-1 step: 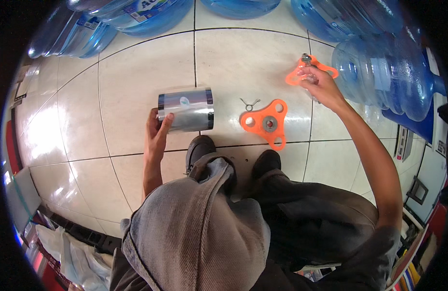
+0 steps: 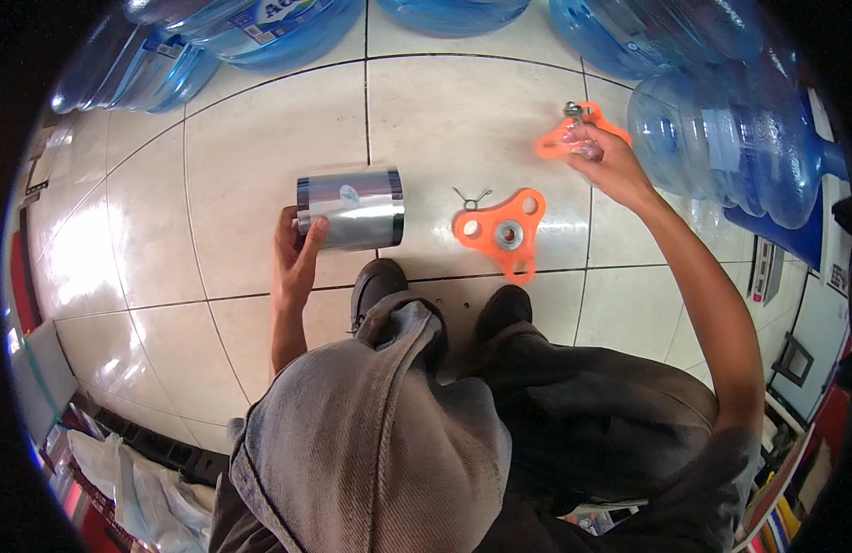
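Note:
My left hand (image 2: 299, 251) is closed on the left end of a shiny silver cylinder (image 2: 366, 210) with dark bands at both ends and a small round sticker. The cylinder lies on its side on the tiles. Farther right, my right hand (image 2: 610, 166) pinches a metal fitting (image 2: 573, 110) with a clear part by the fingers. Under and behind those fingers is an orange three-lobed plate (image 2: 614, 127); whether the hand also grips it, I cannot tell. A second orange three-lobed plate (image 2: 527, 217), with a metal disc at its centre, lies between my hands. Beside it sits a wire spring clip (image 2: 472, 200).
Large blue water bottles line the far side, with a full-looking one (image 2: 287, 32) at the far left. A clear bottle (image 2: 721, 143) lies on its side right of my right hand. My shoes (image 2: 380, 286) are just below the cylinder. Plastic bags (image 2: 140, 479) are at lower left.
My right hand has tilted the metal fitting, whose top end has swung left. The orange plate at that hand has shifted slightly left. My left hand stays on the silver cylinder.

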The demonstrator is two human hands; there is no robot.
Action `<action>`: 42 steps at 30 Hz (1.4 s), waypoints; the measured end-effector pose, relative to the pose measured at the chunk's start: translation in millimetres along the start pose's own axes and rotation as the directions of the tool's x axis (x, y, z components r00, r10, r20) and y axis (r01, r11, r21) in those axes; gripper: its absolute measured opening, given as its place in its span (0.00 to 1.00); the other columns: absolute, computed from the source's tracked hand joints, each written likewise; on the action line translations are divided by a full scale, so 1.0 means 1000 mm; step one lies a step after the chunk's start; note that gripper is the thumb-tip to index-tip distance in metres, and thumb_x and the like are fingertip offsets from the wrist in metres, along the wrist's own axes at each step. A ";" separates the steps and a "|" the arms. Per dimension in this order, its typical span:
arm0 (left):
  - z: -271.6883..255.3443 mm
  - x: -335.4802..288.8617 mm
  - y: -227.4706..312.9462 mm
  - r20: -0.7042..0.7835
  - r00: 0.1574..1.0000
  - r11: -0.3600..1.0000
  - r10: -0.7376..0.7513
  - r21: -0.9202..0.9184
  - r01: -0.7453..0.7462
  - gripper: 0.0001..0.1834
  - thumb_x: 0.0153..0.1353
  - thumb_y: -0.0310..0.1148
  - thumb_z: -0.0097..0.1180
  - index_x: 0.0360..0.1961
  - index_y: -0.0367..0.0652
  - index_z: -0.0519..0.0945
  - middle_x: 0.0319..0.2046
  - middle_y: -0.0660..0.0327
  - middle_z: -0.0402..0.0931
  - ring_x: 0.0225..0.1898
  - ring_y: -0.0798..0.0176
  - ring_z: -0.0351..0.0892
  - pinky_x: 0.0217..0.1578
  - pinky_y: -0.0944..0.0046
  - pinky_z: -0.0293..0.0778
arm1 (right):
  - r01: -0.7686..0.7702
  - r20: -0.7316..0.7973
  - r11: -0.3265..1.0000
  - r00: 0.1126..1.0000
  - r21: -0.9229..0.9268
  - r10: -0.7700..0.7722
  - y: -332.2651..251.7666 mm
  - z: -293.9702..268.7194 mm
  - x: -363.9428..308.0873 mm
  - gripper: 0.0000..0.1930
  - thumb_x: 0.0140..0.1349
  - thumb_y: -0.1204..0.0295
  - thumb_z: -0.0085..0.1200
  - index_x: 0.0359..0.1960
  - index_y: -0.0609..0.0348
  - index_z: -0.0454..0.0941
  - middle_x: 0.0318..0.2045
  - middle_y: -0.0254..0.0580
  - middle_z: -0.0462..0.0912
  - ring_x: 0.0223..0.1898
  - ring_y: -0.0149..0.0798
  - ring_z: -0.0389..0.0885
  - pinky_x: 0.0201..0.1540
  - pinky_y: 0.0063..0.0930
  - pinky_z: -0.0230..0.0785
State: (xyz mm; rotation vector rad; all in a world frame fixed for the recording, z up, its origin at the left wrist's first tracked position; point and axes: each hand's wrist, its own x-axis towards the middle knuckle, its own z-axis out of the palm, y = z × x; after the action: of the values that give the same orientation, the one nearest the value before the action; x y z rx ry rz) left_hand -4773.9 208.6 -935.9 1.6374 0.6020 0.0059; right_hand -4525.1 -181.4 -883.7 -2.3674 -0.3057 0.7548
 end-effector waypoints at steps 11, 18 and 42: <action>0.031 0.009 0.062 0.258 0.826 0.459 0.502 0.730 -0.507 0.22 0.52 0.33 0.74 0.43 0.37 0.76 0.44 0.48 0.77 0.49 0.45 0.76 0.48 0.48 0.74 | 0.189 0.061 0.981 0.980 0.035 -0.191 -0.010 -0.060 -0.009 0.05 0.61 0.74 0.59 0.37 0.59 0.79 0.31 0.25 0.77 0.31 0.20 0.69 0.35 0.20 0.65; 0.147 0.046 0.118 0.471 0.594 0.535 0.652 0.270 -0.801 0.31 0.53 0.40 0.73 0.53 0.35 0.74 0.52 0.48 0.76 0.57 0.43 0.73 0.60 0.49 0.69 | 0.163 0.215 0.970 0.956 0.178 -0.200 -0.076 -0.104 -0.041 0.03 0.61 0.74 0.55 0.34 0.57 0.76 0.32 0.25 0.76 0.34 0.19 0.70 0.36 0.17 0.63; 0.011 0.016 0.029 0.287 0.889 0.420 0.357 0.801 -0.427 0.21 0.56 0.43 0.71 0.39 0.34 0.84 0.34 0.52 0.83 0.47 0.50 0.80 0.73 0.40 0.44 | 0.028 0.050 0.546 0.998 -0.837 0.025 0.024 -0.088 -0.073 0.39 0.57 0.53 0.66 0.66 0.60 0.68 0.64 0.57 0.71 0.69 0.59 0.66 0.72 0.42 0.57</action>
State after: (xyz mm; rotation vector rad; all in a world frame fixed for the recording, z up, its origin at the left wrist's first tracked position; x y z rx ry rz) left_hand -4745.4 203.6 -916.5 2.7344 0.0929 -0.0061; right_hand -4531.3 -272.3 -810.4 -3.2521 -0.8665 0.7735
